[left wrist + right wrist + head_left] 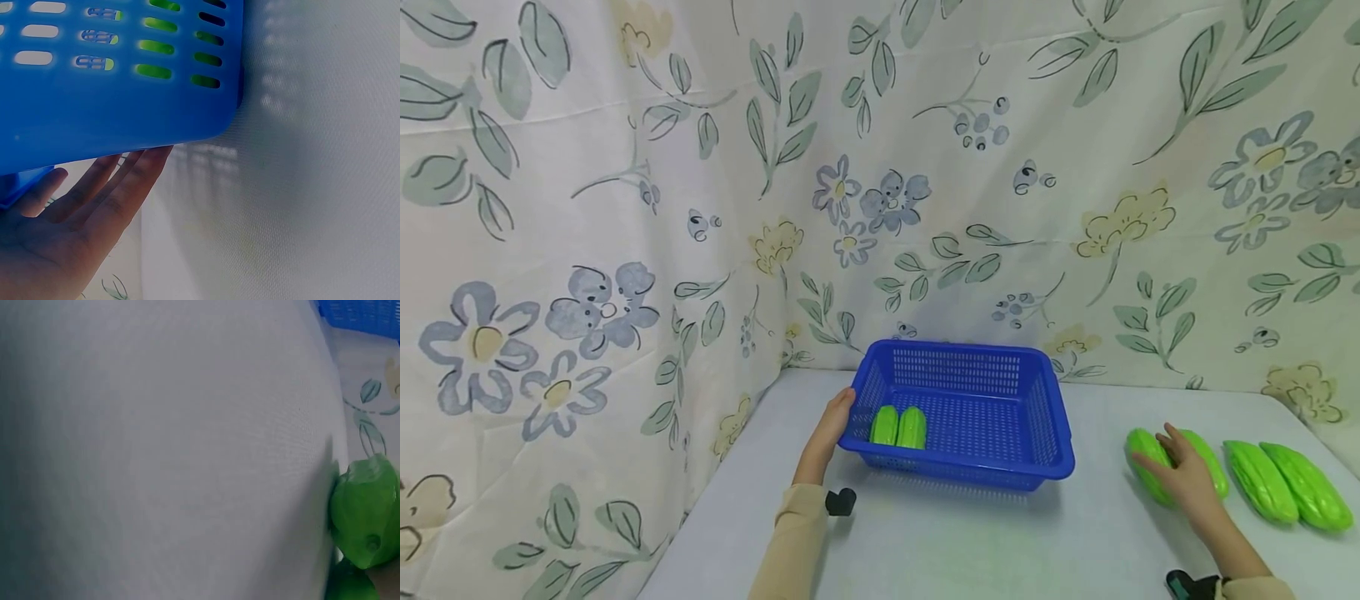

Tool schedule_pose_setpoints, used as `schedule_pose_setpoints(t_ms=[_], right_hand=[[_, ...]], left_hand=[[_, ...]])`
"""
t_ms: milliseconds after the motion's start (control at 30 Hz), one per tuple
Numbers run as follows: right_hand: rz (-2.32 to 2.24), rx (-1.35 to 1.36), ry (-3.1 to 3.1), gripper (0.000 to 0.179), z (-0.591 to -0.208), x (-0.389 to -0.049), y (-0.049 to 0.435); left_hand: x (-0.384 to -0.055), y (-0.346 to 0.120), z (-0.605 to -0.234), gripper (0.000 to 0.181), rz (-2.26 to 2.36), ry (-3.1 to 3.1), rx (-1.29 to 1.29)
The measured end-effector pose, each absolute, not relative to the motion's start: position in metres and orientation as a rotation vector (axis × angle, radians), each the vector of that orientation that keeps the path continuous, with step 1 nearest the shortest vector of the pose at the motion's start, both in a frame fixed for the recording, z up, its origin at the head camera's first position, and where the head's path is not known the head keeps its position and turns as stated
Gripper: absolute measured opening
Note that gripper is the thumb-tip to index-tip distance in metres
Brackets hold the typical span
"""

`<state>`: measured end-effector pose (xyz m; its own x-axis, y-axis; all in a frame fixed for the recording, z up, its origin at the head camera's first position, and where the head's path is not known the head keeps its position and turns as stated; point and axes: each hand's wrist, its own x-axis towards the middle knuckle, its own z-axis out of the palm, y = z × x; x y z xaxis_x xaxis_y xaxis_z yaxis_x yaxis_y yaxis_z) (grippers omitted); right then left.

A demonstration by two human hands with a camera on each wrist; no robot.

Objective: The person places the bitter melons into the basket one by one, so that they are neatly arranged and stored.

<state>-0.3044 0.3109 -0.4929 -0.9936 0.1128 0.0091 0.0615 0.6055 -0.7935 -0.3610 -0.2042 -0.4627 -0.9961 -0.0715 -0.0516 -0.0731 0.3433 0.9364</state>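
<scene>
Sleeve [797, 542]: beige cloth, lower edge
Left hand [831, 425]: fingers extended, touching the left rim of the basket [947, 468]
Right hand [1191, 483]: spread over the leftmost loose vegetable [1144, 442]; grip unclear
Loose vegetables [1260, 482]: four, glossy green, ridged, on the white table [985, 550]
Basket: blue slotted plastic, two vegetables [912, 428] inside, left
Curtain [955, 192]: floral cloth behind

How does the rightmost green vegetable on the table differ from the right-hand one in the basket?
The rightmost vegetable lies on the table; the right-hand one sits inside the basket. In the head view, the first slants and looks larger, while the second stands nearly straight up the picture and looks smaller. Both are bright green, each beside another like it.
</scene>
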Motion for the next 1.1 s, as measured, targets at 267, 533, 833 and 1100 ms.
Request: schedule_pose_setpoints(t_ms=[267,533,833,1100], right_hand=[[1.332,-0.135,-2.766,0.095,-0.4927,-0.3047,0.3073],[1.364,-0.183,-2.780,0.093,-0.4963,-0.3047,0.3110],[1.389,-0.214,-2.781,0.092,-0.4979,-0.3044,0.3141],[1.397,-0.229,-2.777,0.090,-0.4928,-0.3035,0.3115]], left_hand=[[-0.3626,-0.2034,-0.4626,0.056,1.794,2.574,-0.171],[-0.3633,-0.2032,-0.4632,0.056,1.789,2.575,-0.162],[-0.3644,-0.2027,-0.4625,0.056,1.795,2.565,-0.170],[-0.3648,-0.2036,-0.4641,0.057,1.788,2.573,-0.157]])
